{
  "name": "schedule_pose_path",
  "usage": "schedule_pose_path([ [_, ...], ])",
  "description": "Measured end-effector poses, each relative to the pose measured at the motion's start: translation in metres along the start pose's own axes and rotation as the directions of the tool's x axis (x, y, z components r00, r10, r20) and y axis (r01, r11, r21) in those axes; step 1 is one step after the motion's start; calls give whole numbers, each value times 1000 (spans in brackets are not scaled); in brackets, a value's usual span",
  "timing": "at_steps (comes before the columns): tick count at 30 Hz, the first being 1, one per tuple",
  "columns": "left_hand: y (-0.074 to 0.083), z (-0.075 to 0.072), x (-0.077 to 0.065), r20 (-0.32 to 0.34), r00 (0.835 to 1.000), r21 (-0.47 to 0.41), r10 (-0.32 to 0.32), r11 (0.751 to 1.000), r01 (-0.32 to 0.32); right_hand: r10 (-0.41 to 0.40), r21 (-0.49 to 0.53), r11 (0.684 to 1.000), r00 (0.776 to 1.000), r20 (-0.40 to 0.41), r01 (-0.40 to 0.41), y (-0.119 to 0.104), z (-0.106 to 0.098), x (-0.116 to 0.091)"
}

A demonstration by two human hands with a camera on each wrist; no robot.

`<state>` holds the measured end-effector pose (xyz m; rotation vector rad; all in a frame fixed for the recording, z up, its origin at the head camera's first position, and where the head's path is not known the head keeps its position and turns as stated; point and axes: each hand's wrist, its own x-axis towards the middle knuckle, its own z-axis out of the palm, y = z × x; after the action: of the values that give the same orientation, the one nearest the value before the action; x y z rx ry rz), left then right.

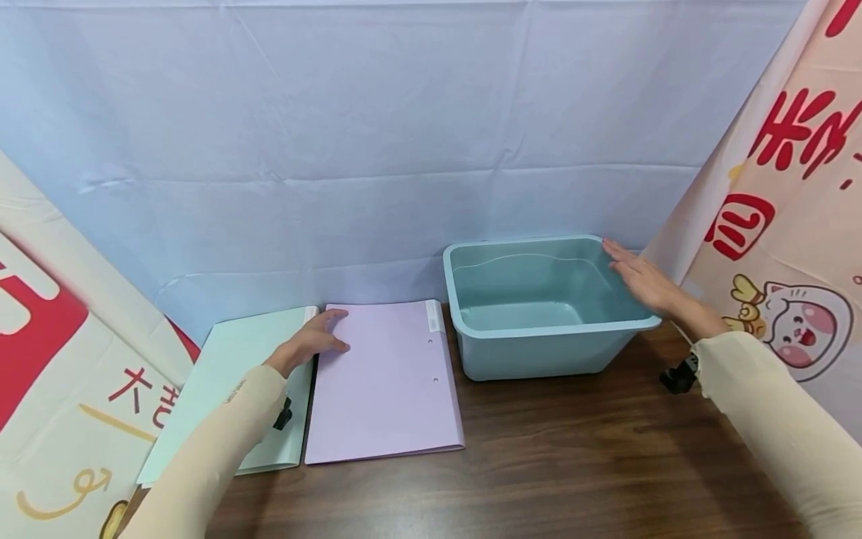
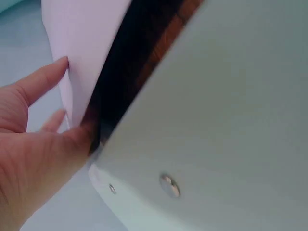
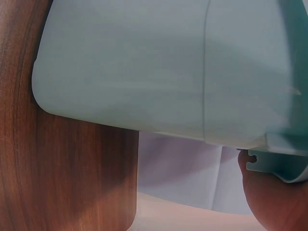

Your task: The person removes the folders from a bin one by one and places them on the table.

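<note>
A lilac folder (image 1: 387, 382) lies flat on the table, with a white label near its top right corner. My left hand (image 1: 312, 340) is over its upper left corner, fingers spread and fingertips at the cover. In the left wrist view the fingertips meet the edge of the lilac folder (image 2: 86, 43), beside a pale green folder (image 2: 216, 115) with metal rivets. A blue-green plastic bin (image 1: 539, 352) stands right of the folders with nothing in it. My right hand (image 1: 640, 281) rests at its right rim, fingers straight. The right wrist view shows a fingertip (image 3: 274, 197) under the rim.
The pale green folder (image 1: 236, 337) lies left of the lilac one, partly under my left forearm. A brown wooden table (image 1: 539, 457) carries everything. A pale cloth (image 1: 377, 150) hangs behind, with printed banners (image 1: 795, 224) at both sides.
</note>
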<state>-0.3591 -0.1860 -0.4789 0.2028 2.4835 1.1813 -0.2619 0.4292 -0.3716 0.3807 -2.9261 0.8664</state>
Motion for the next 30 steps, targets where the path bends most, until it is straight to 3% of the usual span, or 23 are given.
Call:
schedule_pose_path([
  [7,4,5,-1,-77,997,82,-13,996,19,-6,4,1000,1000,8,6,0,1,2],
  [14,14,2,-9,-38,999,109,-1,994,5,4,-18,1000,1000,19,-3,1,2,4],
  [18,21,-1,-17,-10,999,134,35,990,-33,17,-45,999,999,37,-15,-1,2,6],
  [24,36,-16,-30,-3,992,224,129,967,-125,11,-99,995,998,55,-5,-1,1,7],
  [30,50,-42,-44,-2,982,347,190,921,-178,-21,-159,987,997,75,33,-2,-2,9],
])
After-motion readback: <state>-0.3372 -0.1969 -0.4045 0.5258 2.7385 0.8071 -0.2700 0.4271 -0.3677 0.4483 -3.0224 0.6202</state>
